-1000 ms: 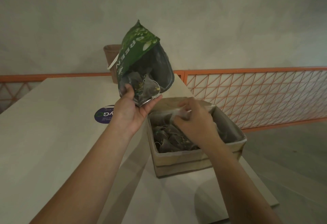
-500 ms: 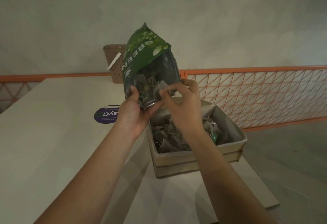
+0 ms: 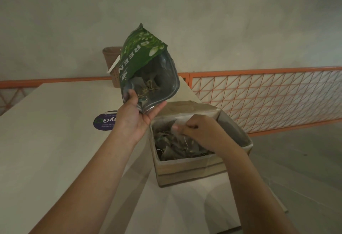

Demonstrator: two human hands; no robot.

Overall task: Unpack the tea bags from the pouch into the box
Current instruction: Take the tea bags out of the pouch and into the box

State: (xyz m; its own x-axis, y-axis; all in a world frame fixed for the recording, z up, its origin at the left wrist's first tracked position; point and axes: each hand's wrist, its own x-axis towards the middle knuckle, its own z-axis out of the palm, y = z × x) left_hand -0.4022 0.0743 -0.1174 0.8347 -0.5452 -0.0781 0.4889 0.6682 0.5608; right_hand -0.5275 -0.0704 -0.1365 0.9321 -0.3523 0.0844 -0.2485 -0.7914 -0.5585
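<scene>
My left hand (image 3: 136,116) grips the open mouth of a green tea pouch (image 3: 146,67), held upside down and tilted above the table; a few tea bags show through its clear window. My right hand (image 3: 199,132) is low over the cardboard box (image 3: 188,169), fingers pinched on a pale tea bag (image 3: 178,126) just above the pile. Several tea bags (image 3: 172,148) lie in the box, strings tangled. The box stands at the table's right side, its far flap folded up.
A round purple sticker (image 3: 103,121) lies on the pale table (image 3: 46,141) left of the box. A brown woven basket (image 3: 112,65) stands at the table's far edge behind the pouch. An orange mesh railing (image 3: 268,96) runs along the right.
My right hand came down from the pouch mouth into the box with a tea bag pinched in it. The left hand kept the pouch raised, shifting little.
</scene>
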